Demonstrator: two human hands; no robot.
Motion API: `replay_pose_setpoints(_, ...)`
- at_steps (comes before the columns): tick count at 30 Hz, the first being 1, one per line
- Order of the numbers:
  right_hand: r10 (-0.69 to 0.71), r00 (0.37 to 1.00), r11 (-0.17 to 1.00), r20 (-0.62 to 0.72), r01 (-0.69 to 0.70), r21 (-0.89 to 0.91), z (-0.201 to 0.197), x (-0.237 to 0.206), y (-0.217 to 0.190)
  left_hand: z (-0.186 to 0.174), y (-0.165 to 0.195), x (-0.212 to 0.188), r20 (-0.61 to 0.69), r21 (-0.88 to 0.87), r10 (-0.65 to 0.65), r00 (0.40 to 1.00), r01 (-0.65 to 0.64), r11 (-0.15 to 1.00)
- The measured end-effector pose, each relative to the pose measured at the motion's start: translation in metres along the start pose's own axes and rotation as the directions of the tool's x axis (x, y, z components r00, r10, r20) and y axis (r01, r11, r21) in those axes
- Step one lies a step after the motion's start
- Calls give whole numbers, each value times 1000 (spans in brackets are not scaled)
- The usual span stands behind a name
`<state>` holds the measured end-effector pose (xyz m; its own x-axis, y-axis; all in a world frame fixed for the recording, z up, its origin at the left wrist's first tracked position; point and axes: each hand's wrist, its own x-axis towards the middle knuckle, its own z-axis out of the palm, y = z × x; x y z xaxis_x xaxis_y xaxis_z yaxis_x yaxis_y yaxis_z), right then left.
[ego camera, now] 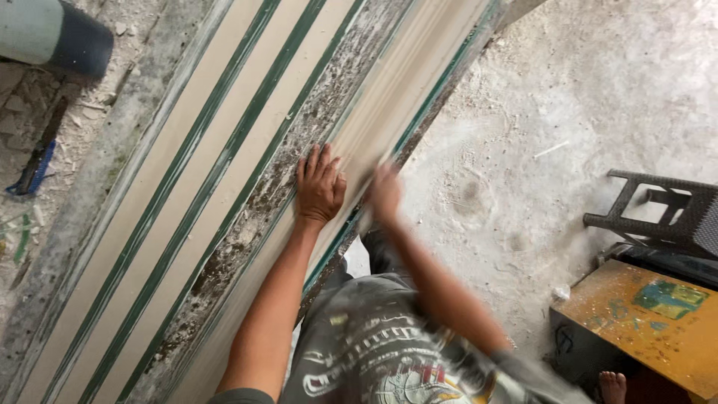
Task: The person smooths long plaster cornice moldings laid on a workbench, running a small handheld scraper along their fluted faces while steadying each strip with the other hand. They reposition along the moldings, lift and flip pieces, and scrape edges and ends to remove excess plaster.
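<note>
The left hand (pixel 320 187) lies flat, palm down and fingers (pixel 313 161) spread open, on a long cream-coloured moulded strip with ridged profile (pixel 389 97) that runs diagonally from the lower left to the upper right of the view. The strip rests on a long, worn tabletop of grey, stained boards edged with dark green lines (pixel 292 142), and the left hand's heel sits on the mottled grey band just beside the strip. The right hand (pixel 385 193) is on the same strip, just to the right of the left hand and near its green-edged rim; it is blurred, so whether its fingers are closed on anything cannot be told. Further left on the tabletop lie parallel cream bands separated by green stripes (pixel 202 157). Beyond the tabletop's left edge, a blue-handled tool (pixel 34 168) lies among rubble on the ground. To the right is a dusty concrete floor (pixel 568 97), with a dark woven plastic stool (pixel 666 213) lying tipped over and, near it, a yellow-painted wooden board with green patches (pixel 658 314). A bare foot (pixel 613 385) shows beside that board.
</note>
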<state>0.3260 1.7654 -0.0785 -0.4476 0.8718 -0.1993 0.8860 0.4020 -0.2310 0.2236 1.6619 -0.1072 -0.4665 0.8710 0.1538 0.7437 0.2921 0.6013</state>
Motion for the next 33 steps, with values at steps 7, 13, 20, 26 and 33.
replay_pose_setpoints(7, 289, 954, 753, 79, -278, 596, -16, 33, 15, 6, 7, 8, 25, 52, -62, 998, 61, 997)
replay_pose_setpoints(13, 223, 918, 425, 327, -394, 815, -92, 237, 92, 43, 44, 102, -105, 30, -55, 993, 58, 998)
replay_pose_setpoints(20, 266, 927, 485, 264, -366, 795, -126, 391, 147, 90, 67, 230, 37, 100, -1, 999, -3, 995)
replay_pose_setpoints(26, 332, 933, 680, 141, -340, 649, -62, 254, 99, 96, 61, 238, 91, 94, -66, 994, 58, 994)
replay_pose_setpoints(33, 212, 918, 165, 334, -371, 914, -96, 410, 174, 105, 52, 236, 121, 79, -89, 989, 79, 994)
